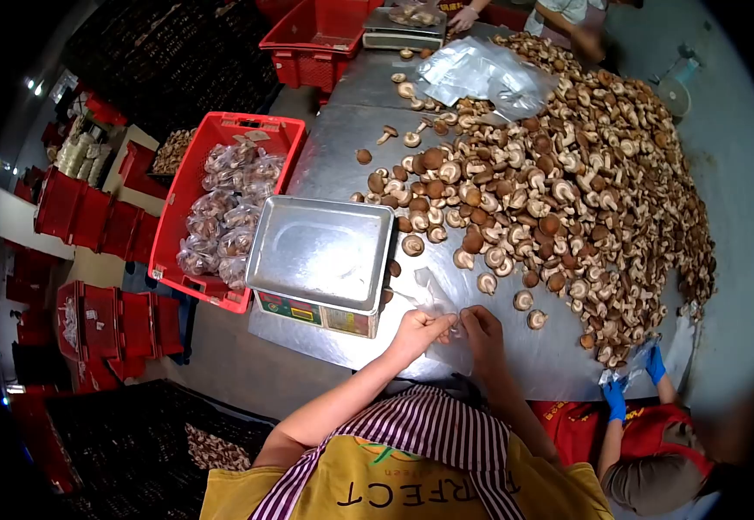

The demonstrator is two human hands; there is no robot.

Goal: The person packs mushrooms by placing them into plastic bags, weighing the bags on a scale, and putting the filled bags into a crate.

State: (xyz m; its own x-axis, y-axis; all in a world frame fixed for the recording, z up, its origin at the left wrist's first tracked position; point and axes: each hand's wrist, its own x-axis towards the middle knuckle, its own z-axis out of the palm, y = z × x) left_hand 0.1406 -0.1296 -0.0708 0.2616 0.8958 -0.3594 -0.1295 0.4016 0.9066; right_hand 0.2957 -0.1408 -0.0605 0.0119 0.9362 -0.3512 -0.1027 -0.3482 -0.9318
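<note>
Near the table's front edge, my left hand (423, 336) and my right hand (483, 340) are close together, each with its fingers pinched on a clear plastic bag (431, 293). The bag looks thin and mostly flat; I cannot make out anything inside it. Just left of my hands stands a weighing scale (320, 251) with a bare metal pan. Beyond them spreads a large heap of shiitake mushrooms (602, 173), with a few loose ones such as a mushroom (487, 282) close by.
A red crate (162, 232) holding bagged mushrooms (236, 217) stands left of the scale. Clear bags (481, 74) lie at the back, near another scale (404, 33) and red crate (286, 61). A co-worker's blue-gloved hand (615, 399) handles a bag at right.
</note>
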